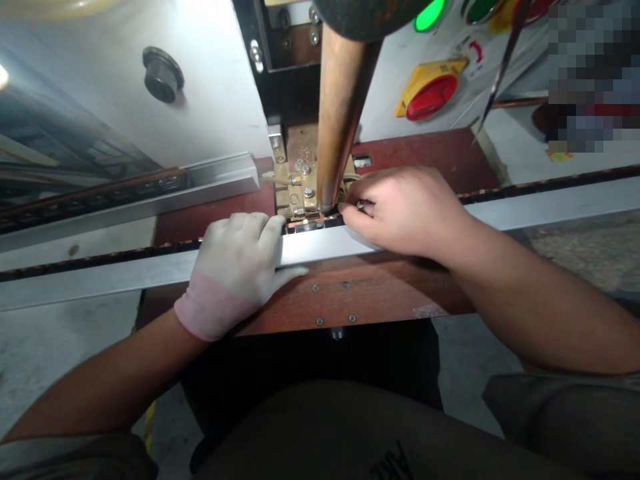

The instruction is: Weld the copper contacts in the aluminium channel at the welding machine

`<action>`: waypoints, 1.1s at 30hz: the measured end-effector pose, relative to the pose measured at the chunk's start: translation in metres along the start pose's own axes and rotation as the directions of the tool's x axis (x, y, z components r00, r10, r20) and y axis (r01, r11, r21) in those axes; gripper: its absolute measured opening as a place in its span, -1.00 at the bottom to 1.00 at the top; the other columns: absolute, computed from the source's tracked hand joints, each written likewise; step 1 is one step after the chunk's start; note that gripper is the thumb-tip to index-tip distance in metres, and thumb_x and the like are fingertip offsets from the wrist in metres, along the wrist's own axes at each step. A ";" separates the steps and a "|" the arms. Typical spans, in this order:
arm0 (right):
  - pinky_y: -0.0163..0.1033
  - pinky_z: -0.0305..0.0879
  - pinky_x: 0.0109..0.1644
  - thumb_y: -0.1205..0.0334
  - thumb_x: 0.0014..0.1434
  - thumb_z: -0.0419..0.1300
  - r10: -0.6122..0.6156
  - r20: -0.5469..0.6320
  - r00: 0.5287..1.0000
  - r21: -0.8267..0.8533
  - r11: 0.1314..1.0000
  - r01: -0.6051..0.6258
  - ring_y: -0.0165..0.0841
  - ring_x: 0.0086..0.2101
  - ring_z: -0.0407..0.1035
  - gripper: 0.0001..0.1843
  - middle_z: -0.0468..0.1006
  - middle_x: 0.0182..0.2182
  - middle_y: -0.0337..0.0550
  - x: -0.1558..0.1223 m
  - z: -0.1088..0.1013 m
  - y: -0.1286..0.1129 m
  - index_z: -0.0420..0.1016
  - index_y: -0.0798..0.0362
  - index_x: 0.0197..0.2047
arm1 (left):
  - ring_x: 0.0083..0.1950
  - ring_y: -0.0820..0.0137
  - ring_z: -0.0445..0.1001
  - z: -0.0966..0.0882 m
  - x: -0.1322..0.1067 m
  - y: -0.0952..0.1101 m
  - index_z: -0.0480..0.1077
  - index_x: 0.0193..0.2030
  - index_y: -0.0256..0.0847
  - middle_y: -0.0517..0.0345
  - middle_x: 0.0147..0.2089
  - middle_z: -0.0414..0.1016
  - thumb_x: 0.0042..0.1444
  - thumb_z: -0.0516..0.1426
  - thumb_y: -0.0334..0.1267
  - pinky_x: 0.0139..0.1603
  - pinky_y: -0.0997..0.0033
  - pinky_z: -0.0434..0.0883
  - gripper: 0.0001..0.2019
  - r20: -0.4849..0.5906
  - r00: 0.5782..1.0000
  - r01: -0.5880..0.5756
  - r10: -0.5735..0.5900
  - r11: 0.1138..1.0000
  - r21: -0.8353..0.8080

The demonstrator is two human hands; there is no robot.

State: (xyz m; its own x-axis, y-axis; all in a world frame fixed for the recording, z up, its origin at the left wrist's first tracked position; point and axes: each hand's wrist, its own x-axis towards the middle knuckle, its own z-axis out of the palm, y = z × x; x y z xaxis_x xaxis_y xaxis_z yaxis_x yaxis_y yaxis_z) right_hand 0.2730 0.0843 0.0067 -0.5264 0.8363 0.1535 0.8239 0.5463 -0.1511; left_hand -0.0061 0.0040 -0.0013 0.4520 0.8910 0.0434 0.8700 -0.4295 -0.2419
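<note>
Copper rod (pixel 341 113); rotary switch (pixel 431 97) right, table (pixel 425 157) below
Your left hand (pixel 240 257) clasps aluminium rail (pixel 325 246); right hand (pixel 407 210) pinches small, unclear piece (pixel 367 206).

Wht panel (pixel 215 80), lit grn lamp (pixel 429 15), red/ylw switch (pixel 432 97), gry flr (pixel 65 353)

Item (pixel 367 206) in R hand (pixel 407 210) mostly hidden, can't ID; rail (pixel 320 247) cut off both ends.

A rod (pixel 341 113) narrows the gap between left hand (pixel 233 257) and right hand (pixel 407 210).
</note>
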 end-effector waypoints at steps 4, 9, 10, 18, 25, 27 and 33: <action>0.02 0.24 -0.28 0.02 0.53 0.22 -0.020 -0.056 0.998 0.066 0.998 0.024 -0.05 -0.30 0.60 -0.65 0.76 -0.37 -0.06 0.001 0.007 0.007 0.78 -0.17 -0.24 | 0.13 -0.19 0.66 0.002 0.002 -0.006 0.57 0.34 -0.26 -0.29 0.15 0.73 0.54 0.19 0.50 -0.01 0.04 0.35 -0.23 0.006 1.000 0.012 -0.012 1.000 0.001; 0.05 0.32 -0.23 0.00 0.54 0.25 0.005 -0.012 1.000 0.071 0.997 -0.005 0.00 -0.25 0.65 -0.67 0.80 -0.32 -0.03 0.003 0.005 0.006 0.79 -0.19 -0.23 | 0.14 -0.18 0.64 0.003 0.003 -0.007 0.58 0.32 -0.25 -0.31 0.16 0.72 0.54 0.16 0.52 -0.03 0.04 0.32 -0.21 0.010 1.000 0.013 -0.012 0.999 -0.039; 0.06 0.33 -0.22 0.00 0.53 0.26 0.023 0.011 1.000 0.070 0.997 -0.024 0.01 -0.25 0.65 -0.68 0.80 -0.31 -0.02 0.004 0.003 0.005 0.78 -0.19 -0.23 | 0.14 -0.19 0.64 0.002 0.003 -0.006 0.59 0.32 -0.26 -0.33 0.16 0.72 0.53 0.17 0.52 -0.03 0.03 0.33 -0.21 0.015 1.000 0.012 -0.011 0.999 -0.045; 0.10 0.42 -0.16 0.03 0.49 0.32 0.036 -0.007 0.999 0.082 0.996 -0.036 0.03 -0.21 0.68 -0.76 0.84 -0.23 -0.01 0.002 0.003 0.005 0.79 -0.20 -0.22 | 0.21 -0.16 0.63 -0.002 0.000 -0.022 0.54 0.42 -0.25 -0.29 0.26 0.69 0.50 0.33 0.24 0.10 -0.01 0.46 -0.36 0.072 0.997 -0.021 0.028 0.995 -0.098; 0.08 0.52 -0.09 0.22 0.45 0.33 0.052 0.007 0.999 0.172 0.984 -0.053 -0.04 -0.16 0.71 -0.81 0.90 -0.15 -0.06 0.004 -0.004 0.005 0.82 -0.16 -0.08 | 0.02 -0.08 0.63 -0.002 -0.006 -0.049 0.59 0.12 -0.16 -0.16 0.05 0.66 0.35 0.42 0.34 -0.03 0.03 0.48 -0.42 0.140 0.990 0.029 -0.014 0.994 -0.103; 0.09 0.52 -0.08 0.22 0.43 0.33 0.071 0.031 0.997 0.175 0.982 -0.075 -0.03 -0.15 0.71 -0.81 0.90 -0.14 -0.03 0.004 -0.006 0.006 0.84 -0.13 -0.07 | 0.01 -0.09 0.63 -0.003 -0.004 -0.046 0.59 0.09 -0.16 -0.18 0.03 0.66 0.38 0.40 0.35 -0.05 0.03 0.48 -0.43 0.155 0.988 0.032 -0.020 0.997 -0.074; 0.08 0.52 -0.12 0.20 0.39 0.29 0.020 -0.032 0.999 0.230 0.973 -0.012 -0.06 -0.19 0.69 -0.75 0.90 -0.17 -0.04 0.005 0.001 0.015 0.86 -0.17 -0.08 | -0.02 -0.07 0.63 -0.005 0.000 -0.041 0.59 0.09 -0.16 -0.19 0.00 0.68 0.44 0.37 0.29 -0.07 0.06 0.47 -0.49 0.146 0.989 0.022 -0.015 0.998 -0.051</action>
State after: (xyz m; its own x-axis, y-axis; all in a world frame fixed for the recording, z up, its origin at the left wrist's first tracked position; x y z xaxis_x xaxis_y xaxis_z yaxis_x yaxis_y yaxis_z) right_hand 0.2822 0.0963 0.0043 -0.5027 0.8451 0.1818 0.7596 0.5323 -0.3737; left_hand -0.0406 0.0204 0.0130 0.4058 0.9091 -0.0946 0.8888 -0.4166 -0.1907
